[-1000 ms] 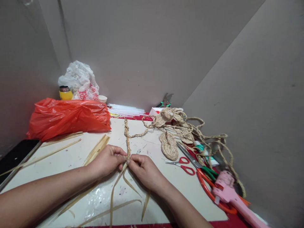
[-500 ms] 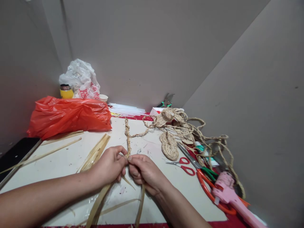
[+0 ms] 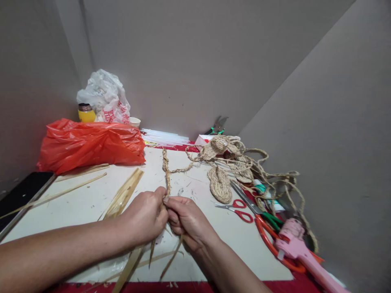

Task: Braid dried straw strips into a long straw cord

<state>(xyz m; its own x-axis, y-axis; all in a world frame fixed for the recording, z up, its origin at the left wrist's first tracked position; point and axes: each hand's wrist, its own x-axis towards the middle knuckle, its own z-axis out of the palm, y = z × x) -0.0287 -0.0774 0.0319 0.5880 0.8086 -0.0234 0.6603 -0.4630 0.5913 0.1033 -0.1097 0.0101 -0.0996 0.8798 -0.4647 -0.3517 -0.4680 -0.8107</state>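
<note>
My left hand (image 3: 146, 219) and my right hand (image 3: 187, 219) meet at the near end of a braided straw rope (image 3: 166, 171) that runs away from me over the white table (image 3: 85, 195). Both hands are closed, fingers pinched on the loose dry straw strips (image 3: 171, 256) where the braid ends. Several strips hang from under my hands toward the table's near edge. A flat bundle of straw strips (image 3: 125, 193) lies just left of my left hand.
A red plastic bag (image 3: 91, 142), a white bag (image 3: 105, 97) and a yellow jar (image 3: 86, 113) sit at the back left. Right of the braid lie small woven straw sandals (image 3: 220, 185), tangled rope (image 3: 269, 175), red scissors (image 3: 238, 209), orange-handled shears (image 3: 269, 236) and a pink glue gun (image 3: 301, 250).
My hands have drawn closer together and curled tighter on the braid's end; the loose strips have swung in under them. The view has shifted slightly.
</note>
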